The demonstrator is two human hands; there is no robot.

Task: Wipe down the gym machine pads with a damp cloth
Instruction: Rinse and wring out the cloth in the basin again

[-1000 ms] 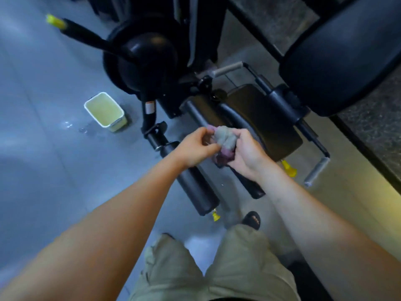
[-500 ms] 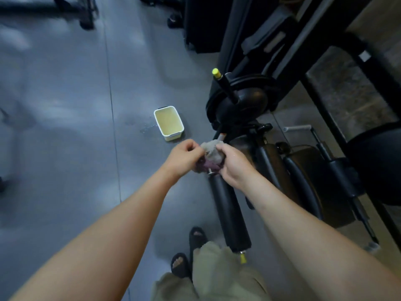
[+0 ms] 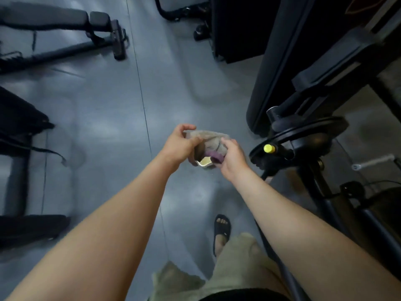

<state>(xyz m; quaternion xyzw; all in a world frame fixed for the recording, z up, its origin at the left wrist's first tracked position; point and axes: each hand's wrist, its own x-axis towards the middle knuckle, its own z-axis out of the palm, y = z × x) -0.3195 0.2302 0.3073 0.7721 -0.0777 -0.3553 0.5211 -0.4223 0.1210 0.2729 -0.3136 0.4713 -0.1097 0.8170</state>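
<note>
Both hands hold a grey and purple cloth [image 3: 211, 143] out in front of me, spread between them. My left hand [image 3: 181, 144] grips its left edge. My right hand [image 3: 232, 158] pinches its right side. Directly below the cloth, a corner of the white tub [image 3: 204, 162] on the floor shows; the rest of it is hidden. The black gym machine [image 3: 303, 135] stands to the right, with a round disc and a yellow-tipped lever [image 3: 269, 148]. Its pads are largely out of view.
A black bench [image 3: 54, 20] lies on the floor at the upper left. More dark equipment [image 3: 19, 127] sits along the left edge. The grey floor [image 3: 112, 118] stretches between them. My sandalled foot [image 3: 221, 229] stands near the machine's frame bars at the lower right.
The view has swung left, away from the machine's pads. My hands have moved with the cloth from beside the roller pad to above the white tub, and the cloth has been pulled wider.
</note>
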